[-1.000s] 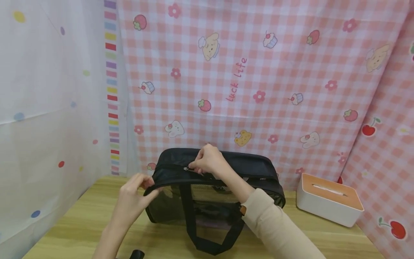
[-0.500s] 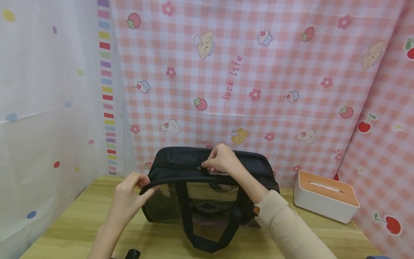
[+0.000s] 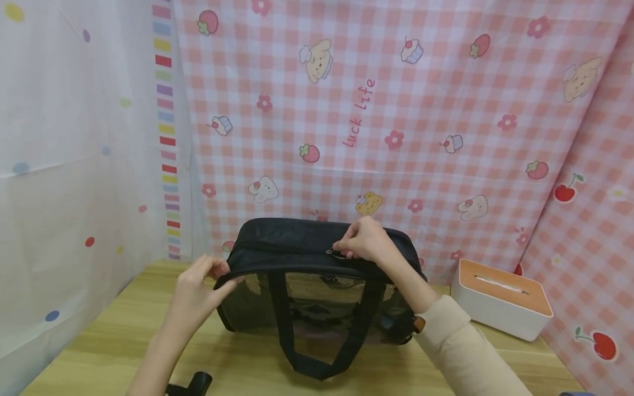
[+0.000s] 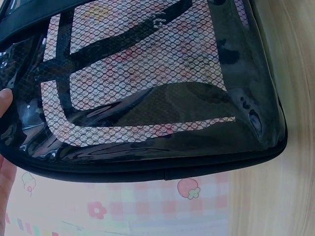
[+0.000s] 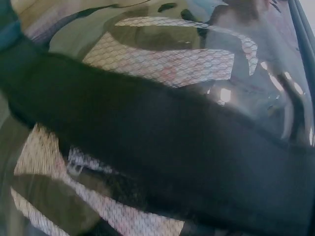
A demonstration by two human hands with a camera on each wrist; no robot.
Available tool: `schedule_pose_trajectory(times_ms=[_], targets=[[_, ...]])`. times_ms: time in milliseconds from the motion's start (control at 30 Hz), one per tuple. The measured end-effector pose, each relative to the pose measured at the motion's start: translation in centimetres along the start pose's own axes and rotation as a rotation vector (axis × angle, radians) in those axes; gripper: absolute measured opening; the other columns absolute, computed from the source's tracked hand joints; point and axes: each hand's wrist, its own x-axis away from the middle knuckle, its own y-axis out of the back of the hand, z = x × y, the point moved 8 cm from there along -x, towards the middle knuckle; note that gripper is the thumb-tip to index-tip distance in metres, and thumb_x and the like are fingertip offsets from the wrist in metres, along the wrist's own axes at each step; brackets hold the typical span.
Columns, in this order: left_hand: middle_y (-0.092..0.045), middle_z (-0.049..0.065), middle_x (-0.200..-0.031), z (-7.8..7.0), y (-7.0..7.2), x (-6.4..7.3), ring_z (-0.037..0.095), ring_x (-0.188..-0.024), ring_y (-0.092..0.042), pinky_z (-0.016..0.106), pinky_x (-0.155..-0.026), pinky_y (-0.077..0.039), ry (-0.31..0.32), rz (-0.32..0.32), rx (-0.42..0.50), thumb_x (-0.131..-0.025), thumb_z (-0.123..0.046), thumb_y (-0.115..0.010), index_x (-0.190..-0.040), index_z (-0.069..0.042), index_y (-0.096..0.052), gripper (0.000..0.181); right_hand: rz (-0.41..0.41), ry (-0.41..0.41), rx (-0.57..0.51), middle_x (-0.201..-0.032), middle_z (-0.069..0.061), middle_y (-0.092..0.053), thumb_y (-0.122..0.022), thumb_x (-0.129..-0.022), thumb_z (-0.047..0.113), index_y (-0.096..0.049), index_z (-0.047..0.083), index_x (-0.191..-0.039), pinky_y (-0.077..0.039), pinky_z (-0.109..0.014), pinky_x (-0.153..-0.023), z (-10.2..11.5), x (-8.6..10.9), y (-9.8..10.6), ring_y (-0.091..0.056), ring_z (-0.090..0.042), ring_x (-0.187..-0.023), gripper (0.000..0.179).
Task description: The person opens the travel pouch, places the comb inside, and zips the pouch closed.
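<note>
A black carrier bag [image 3: 277,242] with see-through and mesh sides stands on the table. At its left end, my left hand [image 3: 195,291] pinches the top edge between thumb and fingers; the left wrist view catches only fingertips [image 4: 4,102] beside the mesh end panel [image 4: 147,64]. My right hand [image 3: 367,240] pinches the pull of the metal zipper slider [image 3: 329,251] on the bag's top, right of its middle. Left of the slider, the zipper line is closed. A black handle strap [image 3: 317,367] hangs down the front and crosses the right wrist view, where the right hand is hidden.
A white tissue box [image 3: 500,308] with an orange lid stands right of the bag on the wooden table [image 3: 124,330]. A black object [image 3: 198,384] lies at the front edge. The pink checked cloth [image 3: 346,176] hangs close behind the bag.
My right hand has drawn the zipper slider rightward along the bag's top, closing the zipper behind it. The left hand keeps its hold on the left end.
</note>
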Motion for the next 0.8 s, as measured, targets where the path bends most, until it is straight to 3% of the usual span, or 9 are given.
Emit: schedule_pose_trajectory(times_ms=[333, 800], targets=[[-0.054, 0.003, -0.069, 0.3, -0.2, 0.0, 0.007, -0.064, -0.048, 0.006, -0.061, -0.04, 0.016, 0.001, -0.007, -0.053, 0.005, -0.084, -0.074, -0.002, -0.057, 0.035, 0.004, -0.023, 0.024, -0.062, -0.002, -0.066, -0.069, -0.081, 0.021, -0.071, 0.006, -0.069, -0.046, -0.021, -0.051, -1.3, 0.7, 1.6, -0.057, -0.01, -0.053, 0.02], [-0.054, 0.004, -0.069, 0.4, -0.2, 0.0, 0.008, -0.063, -0.049, 0.006, -0.061, -0.041, 0.013, -0.009, 0.002, -0.053, 0.005, -0.084, -0.074, -0.001, -0.057, 0.035, -0.013, -0.006, -0.024, -0.057, -0.001, -0.064, -0.069, -0.08, 0.019, -0.07, 0.001, -0.072, -0.047, -0.021, -0.049, -2.6, 1.3, 2.8, -0.055, -0.007, -0.048, 0.019]])
